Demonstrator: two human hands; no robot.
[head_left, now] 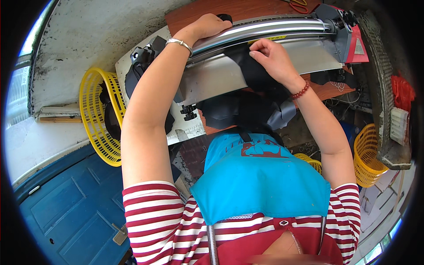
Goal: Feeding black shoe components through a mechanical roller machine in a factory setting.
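Note:
A machine with a long shiny metal roller [282, 27] spans the bench before me. A thin, flexible black sheet [252, 70] lies over its metal feed plate [212, 79], with its upper edge at the roller. My right hand [274, 59] is over that sheet, thumb and forefinger pinched at its edge beneath the roller. Reaching across the roller's left part, my left hand [206, 27] has its fingers closed at a small black piece [225, 17] on the far side; its fingertips are partly hidden. More dark sheets [234, 110] hang in front of the plate, near my lap.
Black pieces [140, 66] are heaped at the bench's left end, beside a yellow basket [88, 106] holding dark pieces. Another yellow basket [369, 154] stands at right. Red-handled scissors [299, 6] lie behind the machine. A metal column [382, 84] rises at right.

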